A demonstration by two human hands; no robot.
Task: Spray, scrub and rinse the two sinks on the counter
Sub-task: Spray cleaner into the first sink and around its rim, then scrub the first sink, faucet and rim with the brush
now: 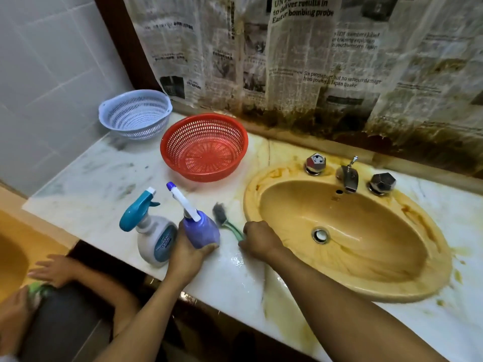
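Gripping noted at the counter's front edge: left hand (188,254) curled round the belly of the purple spray bottle (200,231), which stands on the marble counter (91,178) with its white nozzle angled up and away. Right hand (258,240) closed round the green handle of the brush (222,218), just beside the bottle. The bristle head lies on the counter and points toward the back edge.

White spray bottle (154,239), teal trigger, upright just left of the purple one; contact between them cannot be told.

Past the counter's left end, part of a second sink (10,252), yellow. Another person's hand (52,269) lies flat beside it.

Yellow sink (366,218) is set in the counter's right half, rim stained orange-brown, drain (320,235) at the bottom. At its back rim, tap spout (349,177) between two chrome knobs (315,163).

Red basket (183,163) left of the sink, toward the back edge. Pale blue colander (136,113) in the back left corner. Stained newspaper (300,61) covers the wall behind.
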